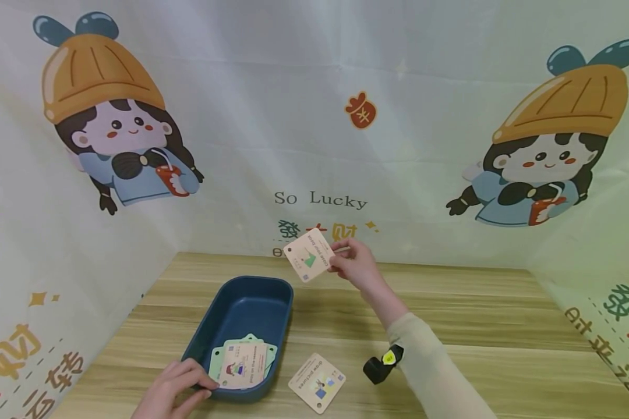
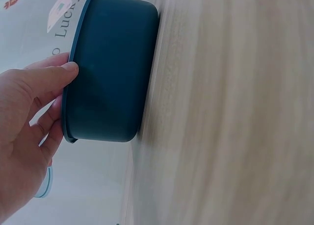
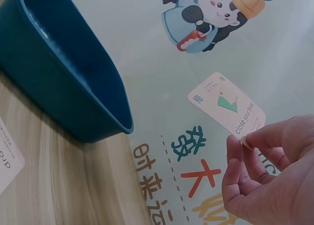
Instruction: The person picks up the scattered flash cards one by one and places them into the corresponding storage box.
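My right hand [image 1: 353, 265] pinches a pink "close your book" card [image 1: 309, 255] by its edge, raised above the table beyond the bin's far right corner. In the right wrist view the same card [image 3: 228, 103] faces the camera, with thumb and fingertips at its lower edge. My left hand [image 1: 175, 387] grips the near left rim of a dark blue bin [image 1: 251, 286]. The left wrist view shows its thumb on the outer wall [image 2: 110, 68] and fingers over the rim. Inside the bin's near end lie several cards, a pink one [image 1: 243, 365] on top of green-edged ones.
On the wooden table [image 1: 477, 326], right of the bin, lies a "draw pictures" card [image 1: 317, 383]. A black strap with a yellow tag [image 1: 388, 357] is by the right sleeve. A printed cloth backdrop [image 1: 251, 105] stands behind and along both sides.
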Demonstrator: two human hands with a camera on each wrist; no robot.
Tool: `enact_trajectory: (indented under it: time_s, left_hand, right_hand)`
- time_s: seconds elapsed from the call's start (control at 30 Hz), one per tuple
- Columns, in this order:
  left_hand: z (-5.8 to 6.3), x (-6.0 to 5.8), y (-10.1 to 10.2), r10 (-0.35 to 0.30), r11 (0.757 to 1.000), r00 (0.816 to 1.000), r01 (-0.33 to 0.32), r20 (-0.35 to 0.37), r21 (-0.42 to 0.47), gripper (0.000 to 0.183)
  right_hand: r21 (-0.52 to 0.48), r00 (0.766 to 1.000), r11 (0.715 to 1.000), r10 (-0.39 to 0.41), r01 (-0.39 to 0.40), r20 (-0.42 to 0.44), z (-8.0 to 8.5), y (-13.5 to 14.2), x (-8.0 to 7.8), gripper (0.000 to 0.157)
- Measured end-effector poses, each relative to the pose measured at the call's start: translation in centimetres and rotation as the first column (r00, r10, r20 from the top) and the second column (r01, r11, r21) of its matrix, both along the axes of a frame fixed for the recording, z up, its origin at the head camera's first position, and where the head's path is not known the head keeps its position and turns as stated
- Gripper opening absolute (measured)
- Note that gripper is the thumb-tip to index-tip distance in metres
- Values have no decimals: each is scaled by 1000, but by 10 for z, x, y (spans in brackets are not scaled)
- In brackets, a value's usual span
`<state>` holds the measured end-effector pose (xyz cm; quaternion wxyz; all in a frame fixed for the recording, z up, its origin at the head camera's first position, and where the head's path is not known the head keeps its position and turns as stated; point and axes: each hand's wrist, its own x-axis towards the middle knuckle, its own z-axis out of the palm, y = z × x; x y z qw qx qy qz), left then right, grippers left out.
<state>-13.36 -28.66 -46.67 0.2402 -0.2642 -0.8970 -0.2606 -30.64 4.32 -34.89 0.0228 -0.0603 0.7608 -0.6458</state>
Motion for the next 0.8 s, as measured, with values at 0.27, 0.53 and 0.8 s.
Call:
enact_trajectory:
  time_s: [0.27,0.53,0.8]
  left_hand:
    - [0,0,0,9,1000,1000,-9,21,-3,41]
    - [-1,0,0,7,1000,1000,-8,15,3,41]
    - [-1,0,0,6,1000,1000,-6,17,8,42]
  right_hand:
    - [-10,1000,1000,13,-13,-2,2,-12,3,25]
    - [-40,1000,999,23,-23,-2,0,-23,4,25]
    - [-55,999,998,35,-34,11,1,-30,7,26]
